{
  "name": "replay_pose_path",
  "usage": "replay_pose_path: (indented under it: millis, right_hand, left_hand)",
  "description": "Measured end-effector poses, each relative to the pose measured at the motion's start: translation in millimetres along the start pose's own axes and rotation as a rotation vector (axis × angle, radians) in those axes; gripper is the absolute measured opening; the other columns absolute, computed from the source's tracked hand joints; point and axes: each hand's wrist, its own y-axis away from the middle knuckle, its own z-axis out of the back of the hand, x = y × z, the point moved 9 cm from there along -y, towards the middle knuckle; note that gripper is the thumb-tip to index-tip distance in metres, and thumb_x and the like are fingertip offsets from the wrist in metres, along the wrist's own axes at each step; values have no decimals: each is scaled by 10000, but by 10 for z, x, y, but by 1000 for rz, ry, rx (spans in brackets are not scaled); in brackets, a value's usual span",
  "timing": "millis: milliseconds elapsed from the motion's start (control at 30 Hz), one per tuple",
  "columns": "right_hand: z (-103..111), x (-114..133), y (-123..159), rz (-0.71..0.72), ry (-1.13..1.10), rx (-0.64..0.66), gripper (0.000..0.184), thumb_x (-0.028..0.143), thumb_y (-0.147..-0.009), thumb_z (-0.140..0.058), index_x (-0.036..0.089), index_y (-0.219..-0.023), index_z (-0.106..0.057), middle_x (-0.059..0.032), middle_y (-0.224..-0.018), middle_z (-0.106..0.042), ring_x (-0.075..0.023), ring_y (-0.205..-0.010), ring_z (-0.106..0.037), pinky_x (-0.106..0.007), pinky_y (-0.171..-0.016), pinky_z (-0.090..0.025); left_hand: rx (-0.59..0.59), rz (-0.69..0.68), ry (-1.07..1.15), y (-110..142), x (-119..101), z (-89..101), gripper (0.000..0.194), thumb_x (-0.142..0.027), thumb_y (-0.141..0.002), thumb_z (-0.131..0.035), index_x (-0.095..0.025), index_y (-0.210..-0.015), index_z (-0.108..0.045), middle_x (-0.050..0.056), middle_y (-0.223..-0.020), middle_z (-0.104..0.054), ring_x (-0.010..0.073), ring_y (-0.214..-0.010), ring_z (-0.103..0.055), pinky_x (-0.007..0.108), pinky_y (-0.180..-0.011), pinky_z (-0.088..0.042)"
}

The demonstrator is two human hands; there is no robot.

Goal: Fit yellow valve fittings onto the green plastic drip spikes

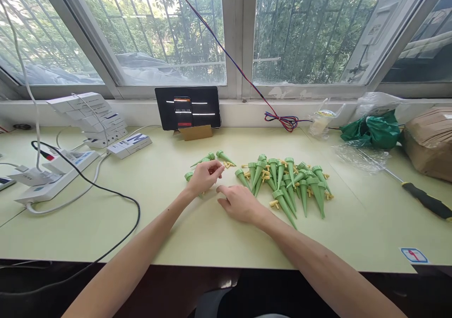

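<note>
Spikes [303, 198] mostly heaped beside right hand [240, 203], few around left hand [205, 176]; finished share unclear. Left pinched, right half-curled; contents: cannot tell.

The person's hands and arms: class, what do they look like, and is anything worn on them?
The left hand and right hand are gloveless. The left forearm and right forearm show no sleeves within the picture, and no watch or bracelet. No ring can be made out.

1 head-worn view, facing windows [238, 26], angled down, desk [212, 242] close
</note>
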Motion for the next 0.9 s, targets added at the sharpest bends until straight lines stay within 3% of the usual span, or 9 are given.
replay_pose_path:
  millis: [900]
  right_hand:
    - [-3,17,-4,30,43,-14,126,231,-962,-483,190,-992,-598,-45,-812,-681,-194,-752,-608,-286,-608,-261]
  left_hand:
    - [-23,-89,-156,-6,-18,-3,277,-366,-900,-548,-185,-701,-619,-3,-618,-647,126,-530,-517,255,-550,-426]
